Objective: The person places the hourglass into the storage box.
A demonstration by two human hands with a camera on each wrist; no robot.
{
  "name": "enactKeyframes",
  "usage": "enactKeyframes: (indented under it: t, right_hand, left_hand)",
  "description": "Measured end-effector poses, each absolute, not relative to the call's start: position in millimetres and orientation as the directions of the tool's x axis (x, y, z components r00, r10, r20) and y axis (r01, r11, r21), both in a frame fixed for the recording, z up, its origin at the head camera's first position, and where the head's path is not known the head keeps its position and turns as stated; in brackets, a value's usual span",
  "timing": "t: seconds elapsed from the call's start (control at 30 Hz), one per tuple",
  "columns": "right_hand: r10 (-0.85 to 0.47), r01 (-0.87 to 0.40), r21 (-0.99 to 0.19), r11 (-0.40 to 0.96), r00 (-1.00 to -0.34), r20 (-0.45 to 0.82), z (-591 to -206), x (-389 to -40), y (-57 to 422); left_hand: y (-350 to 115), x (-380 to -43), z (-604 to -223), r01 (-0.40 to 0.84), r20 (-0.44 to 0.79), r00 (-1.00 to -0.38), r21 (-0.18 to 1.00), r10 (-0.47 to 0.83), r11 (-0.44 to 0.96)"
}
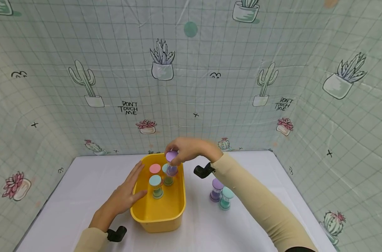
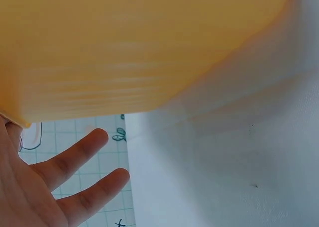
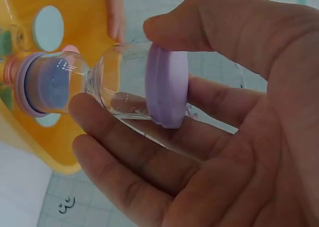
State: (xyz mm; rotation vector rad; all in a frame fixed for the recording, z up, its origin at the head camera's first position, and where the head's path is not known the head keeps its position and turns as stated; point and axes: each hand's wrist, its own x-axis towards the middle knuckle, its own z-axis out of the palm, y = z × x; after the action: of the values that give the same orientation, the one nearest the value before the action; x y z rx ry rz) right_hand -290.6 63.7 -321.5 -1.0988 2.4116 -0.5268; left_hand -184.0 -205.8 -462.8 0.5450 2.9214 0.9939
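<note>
My right hand (image 1: 189,148) grips a purple-capped hourglass (image 3: 167,87) by its upper end, thumb on the cap's edge and fingers along the glass. Purple sand lies in its lower bulb, over the far right part of the yellow bin (image 1: 164,213). Inside the bin stand a green-sand hourglass with a pale blue cap (image 1: 155,181), another pale-blue-capped one (image 1: 168,180) partly hidden behind the held one, and a pink-capped one (image 1: 154,168). My left hand (image 1: 124,196) rests at the bin's left rim with fingers spread and straight; in the left wrist view two fingers extend beside the outer wall.
To the right of the bin, under my right forearm, stand a purple hourglass (image 1: 216,190) and a teal hourglass (image 1: 226,198) side by side on the white table (image 1: 206,231). A grid-patterned cloth (image 1: 191,91) with plant drawings rises behind and along both sides.
</note>
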Motion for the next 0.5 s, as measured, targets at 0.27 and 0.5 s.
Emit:
enactKeyframes:
  t: [0.27, 0.5]
  right_hand:
    - [-0.779, -0.589, -0.521, 0.618, -0.552, -0.299, -343, -288, 43]
    - [-0.719, -0.424, -0.607, 0.673, -0.568, -0.4, -362, -284, 34]
  left_hand:
    - [-206, -187, -463, 0.333, 0.107, -0.934, 0.597, 0.34, 0.73]
    - [-206, -185, -462, 0.319, 0.094, -0.939, 0.597, 0.33, 0.736]
